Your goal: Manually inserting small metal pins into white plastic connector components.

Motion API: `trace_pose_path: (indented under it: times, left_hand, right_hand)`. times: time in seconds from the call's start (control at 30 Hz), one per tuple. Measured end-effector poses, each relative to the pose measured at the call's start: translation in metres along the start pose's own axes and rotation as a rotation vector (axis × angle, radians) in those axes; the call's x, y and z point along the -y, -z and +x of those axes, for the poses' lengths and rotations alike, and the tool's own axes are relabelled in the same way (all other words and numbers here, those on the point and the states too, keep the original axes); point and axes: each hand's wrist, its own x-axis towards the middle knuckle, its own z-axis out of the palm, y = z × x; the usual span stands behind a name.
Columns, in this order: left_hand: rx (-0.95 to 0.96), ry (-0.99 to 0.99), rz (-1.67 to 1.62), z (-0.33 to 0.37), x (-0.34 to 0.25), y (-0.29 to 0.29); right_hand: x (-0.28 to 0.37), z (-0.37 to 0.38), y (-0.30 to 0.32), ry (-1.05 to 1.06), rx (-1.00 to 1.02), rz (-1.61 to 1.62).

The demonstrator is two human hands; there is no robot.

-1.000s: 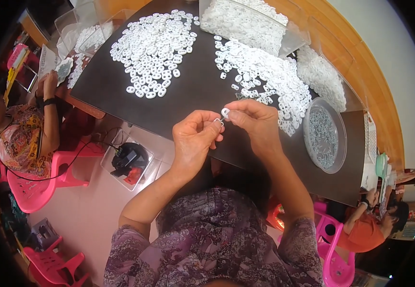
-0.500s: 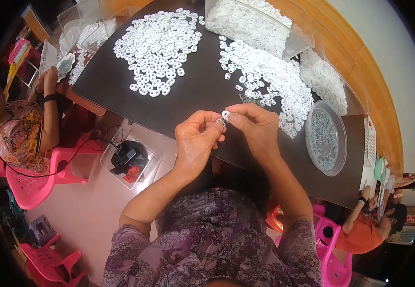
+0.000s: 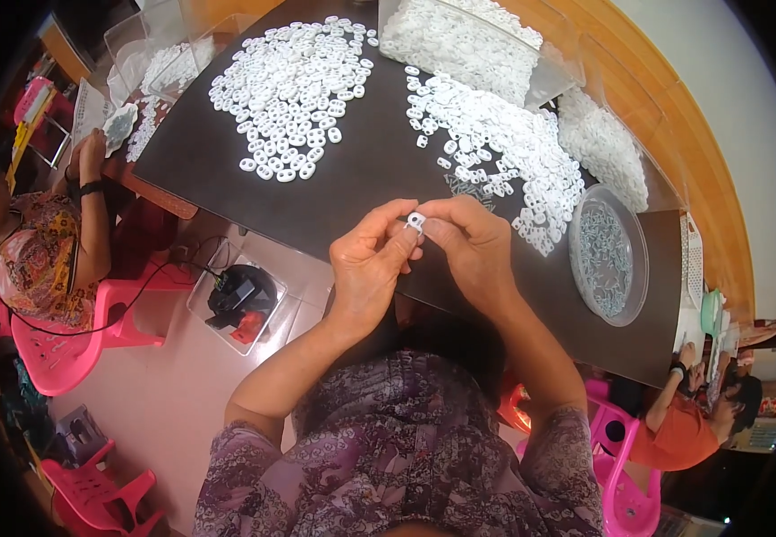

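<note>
Over the table's near edge, my left hand (image 3: 365,259) and my right hand (image 3: 473,246) meet at the fingertips. Pinched in my right fingers is a small white oval plastic piece (image 3: 416,218) with holes. A smaller white plastic piece (image 3: 412,227) is in my left thumb and fingers, right against the oval one; my fingertips partly cover both. On the dark table (image 3: 370,152) lies a heap of white two-holed oval pieces (image 3: 289,89) to the left. A heap of smaller white pieces (image 3: 504,134) spreads to the right, with a little pile of grey screws (image 3: 470,190) beside it.
A round clear tub (image 3: 640,268) of screws stands at the right. Clear bins (image 3: 544,80) of white pieces line the back right. Co-workers sit at the left (image 3: 48,251) and the far right (image 3: 678,438). Pink chairs (image 3: 57,349) and a clear box (image 3: 267,336) are at the left.
The oval piece in my right fingers has come down and left against the smaller piece in my left fingers. My hands are closer together.
</note>
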Motion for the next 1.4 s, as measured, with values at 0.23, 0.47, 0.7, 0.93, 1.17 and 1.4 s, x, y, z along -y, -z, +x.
trace_pose_path:
  times: [0.23, 0.47, 0.7, 0.93, 1.17, 1.4]
  left_hand:
    - [-0.003, -0.015, -0.131, 0.004, 0.000, 0.002]
    - [-0.046, 0.061, -0.231, 0.006, -0.004, -0.001]
    - [-0.066, 0.035, -0.135, -0.001, -0.011, -0.004]
    - [-0.005, -0.019, -0.053, -0.004, -0.011, -0.002]
    - [0.068, -0.122, 0.004, -0.002, -0.010, 0.006]
    - [0.089, -0.032, -0.072, -0.004, -0.021, 0.005]
  right_hand:
    - [0.006, 0.001, -0.004, 0.155, -0.024, -0.057]
    - [0.007, 0.005, -0.001, 0.369, -0.066, -0.219]
    - [0.003, 0.005, -0.002, 0.573, -0.133, -0.331]
    - [-0.002, 0.003, -0.001, 0.664, -0.178, -0.343]
    - [-0.001, -0.001, -0.004, 0.667, -0.199, -0.316]
    - [0.006, -0.009, -0.003, 0.548, -0.199, -0.227]
